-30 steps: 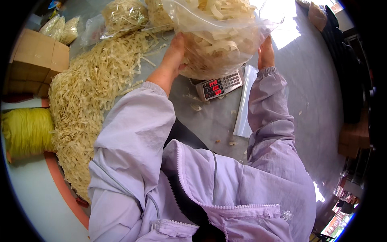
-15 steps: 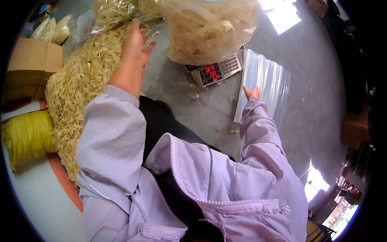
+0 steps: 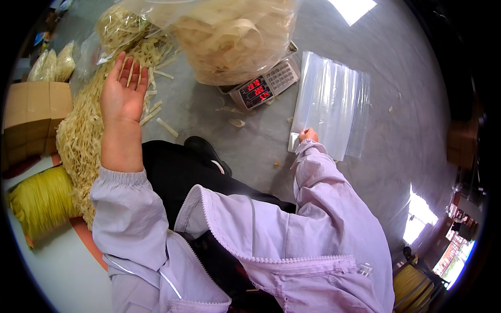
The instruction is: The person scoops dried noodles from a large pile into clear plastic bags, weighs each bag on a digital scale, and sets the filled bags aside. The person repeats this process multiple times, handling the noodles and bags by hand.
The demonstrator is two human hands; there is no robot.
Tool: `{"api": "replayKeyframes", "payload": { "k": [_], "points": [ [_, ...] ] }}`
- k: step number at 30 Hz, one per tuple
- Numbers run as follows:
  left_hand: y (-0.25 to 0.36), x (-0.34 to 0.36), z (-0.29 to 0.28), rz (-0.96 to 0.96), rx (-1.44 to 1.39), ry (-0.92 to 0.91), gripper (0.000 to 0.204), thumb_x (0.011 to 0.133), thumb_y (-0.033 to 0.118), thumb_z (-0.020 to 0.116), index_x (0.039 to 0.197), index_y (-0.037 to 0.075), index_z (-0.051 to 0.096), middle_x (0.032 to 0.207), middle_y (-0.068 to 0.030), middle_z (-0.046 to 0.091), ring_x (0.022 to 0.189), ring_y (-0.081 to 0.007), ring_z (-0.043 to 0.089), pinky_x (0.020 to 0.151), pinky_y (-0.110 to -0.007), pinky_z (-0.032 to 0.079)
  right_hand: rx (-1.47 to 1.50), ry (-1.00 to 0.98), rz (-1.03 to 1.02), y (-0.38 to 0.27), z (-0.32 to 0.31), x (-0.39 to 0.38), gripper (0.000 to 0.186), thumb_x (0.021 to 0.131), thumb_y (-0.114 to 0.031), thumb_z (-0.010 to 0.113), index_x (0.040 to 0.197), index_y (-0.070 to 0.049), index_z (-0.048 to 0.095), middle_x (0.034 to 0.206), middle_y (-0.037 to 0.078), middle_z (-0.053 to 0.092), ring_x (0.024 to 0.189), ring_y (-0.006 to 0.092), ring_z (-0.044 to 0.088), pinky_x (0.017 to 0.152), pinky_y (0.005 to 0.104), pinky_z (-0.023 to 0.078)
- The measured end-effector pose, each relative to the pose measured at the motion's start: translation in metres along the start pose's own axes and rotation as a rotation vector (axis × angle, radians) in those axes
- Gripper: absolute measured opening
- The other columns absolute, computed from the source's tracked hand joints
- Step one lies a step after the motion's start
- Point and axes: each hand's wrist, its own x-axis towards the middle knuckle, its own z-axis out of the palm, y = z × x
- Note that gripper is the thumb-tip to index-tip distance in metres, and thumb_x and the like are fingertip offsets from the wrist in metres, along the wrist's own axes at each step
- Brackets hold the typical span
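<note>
My left hand is raised palm up over the edge of a heap of pale, dry strips, its fingers stretched and nothing in it. Out to the right, the fingers of my right hand are closed at the near left corner of a flat stack of clear plastic bags on the floor. Whether it grips one bag or several cannot be seen. A large clear bag full of pale curled strips rests on a digital scale with a lit red display, ahead between my hands.
Left of the heap stand a cardboard box and a yellow-green roll of twine. Filled small bags lie behind the box. Loose strips are scattered on the grey floor. My black shoe is below the scale.
My left hand has moved left and nearer, turning palm up. The right hand has come to the bag stack's near corner, its fingers closing. The view has shifted slightly.
</note>
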Motion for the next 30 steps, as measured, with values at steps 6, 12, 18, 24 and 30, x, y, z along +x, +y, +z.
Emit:
{"api": "replayKeyframes", "payload": {
  "k": [6, 12, 18, 24, 30],
  "points": [
    [-0.006, -0.016, 0.008, -0.027, 0.002, -0.038, 0.028, 0.087, 0.010, 0.057, 0.114, 0.004, 0.055, 0.106, -0.0065, 0.050, 0.097, -0.0187, 0.049, 0.088, -0.034, 0.046, -0.225, -0.103, -0.115, -0.001, 0.023, -0.008, 0.032, 0.065, -0.021, 0.072, 0.091, -0.003, 0.063, 0.088, 0.018, 0.066, 0.083, 0.0330, 0.064, 0.074, 0.0407, 0.052],
    [-0.001, -0.026, -0.026, -0.158, -0.082, -0.091, 0.029, 0.088, 0.005, 0.053, 0.117, 0.004, 0.054, 0.110, -0.0086, 0.053, 0.103, -0.0196, 0.051, 0.090, -0.034, 0.046, 0.184, -0.633, -0.043, 0.077, 0.010, -0.070, 0.027, 0.070, -0.024, 0.073, 0.088, -0.004, 0.066, 0.066, 0.011, 0.064, 0.060, 0.0243, 0.063, 0.056, 0.0362, 0.051],
    [0.004, -0.032, -0.037, -0.203, -0.112, -0.011, 0.030, 0.088, 0.002, 0.051, 0.118, 0.004, 0.055, 0.111, -0.0095, 0.056, 0.103, -0.0196, 0.053, 0.090, -0.033, 0.047, 0.019, 0.119, 0.125, 0.055, -0.023, -0.052, 0.051, 0.065, -0.031, 0.076, 0.106, -0.006, 0.058, 0.103, 0.016, 0.062, 0.094, 0.0281, 0.061, 0.083, 0.0391, 0.048],
    [-0.007, -0.022, -0.033, -0.193, -0.081, -0.017, 0.029, 0.087, 0.000, 0.051, 0.116, 0.003, 0.056, 0.108, -0.0088, 0.058, 0.101, -0.0181, 0.054, 0.088, -0.032, 0.047, 0.009, -0.082, 0.032, 0.059, 0.030, -0.044, 0.038, 0.064, -0.027, 0.074, 0.092, -0.004, 0.061, 0.087, 0.019, 0.065, 0.087, 0.0331, 0.063, 0.081, 0.0407, 0.049],
    [-0.001, -0.017, -0.052, -0.166, -0.069, -0.037, 0.028, 0.086, 0.000, 0.051, 0.114, 0.003, 0.057, 0.106, -0.0064, 0.059, 0.097, -0.0168, 0.055, 0.085, -0.030, 0.048, 0.095, -0.886, -0.074, 0.046, -0.051, -0.073, 0.051, 0.065, -0.047, 0.078, 0.077, -0.001, 0.061, 0.063, 0.010, 0.060, 0.056, 0.0180, 0.060, 0.047, 0.0322, 0.049]
  ]
}}
